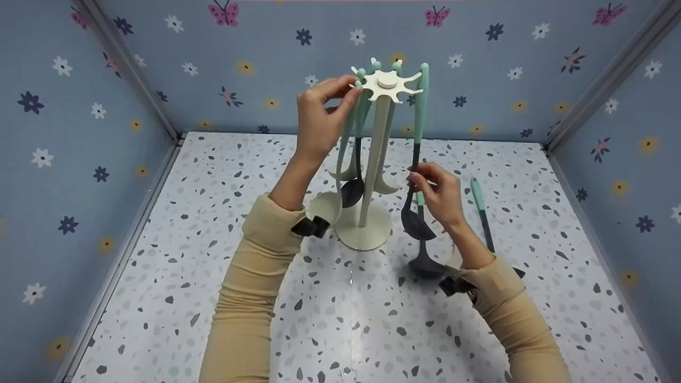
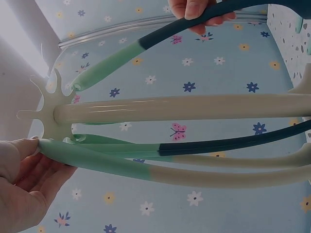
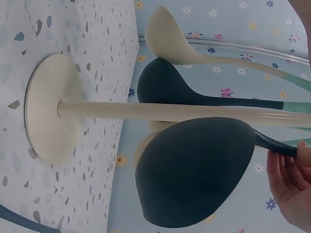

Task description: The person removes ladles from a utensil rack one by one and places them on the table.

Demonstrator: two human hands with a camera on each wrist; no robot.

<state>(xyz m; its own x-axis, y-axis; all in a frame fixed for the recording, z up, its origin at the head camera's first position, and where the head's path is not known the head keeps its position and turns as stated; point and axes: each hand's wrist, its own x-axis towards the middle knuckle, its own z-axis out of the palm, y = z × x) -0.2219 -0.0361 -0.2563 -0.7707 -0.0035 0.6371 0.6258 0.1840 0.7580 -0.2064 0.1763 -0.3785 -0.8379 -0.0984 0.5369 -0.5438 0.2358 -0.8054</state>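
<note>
A cream utensil stand rises from a round base, with a hooked wheel on top. My left hand pinches the green handle tip of a cream ladle at a left hook; its bowl hangs low beside the post. My right hand pinches the dark shaft of a black ladle just above its bowl. That ladle stands nearly upright, its green handle end right at a hook on the stand's right side. A second black ladle hangs behind the cream one.
More cream utensils hang behind the post. On the speckled table, right of the stand, lie another black ladle and a green-handled black utensil, partly hidden by my right forearm. Flower-patterned panels enclose the table's back and sides.
</note>
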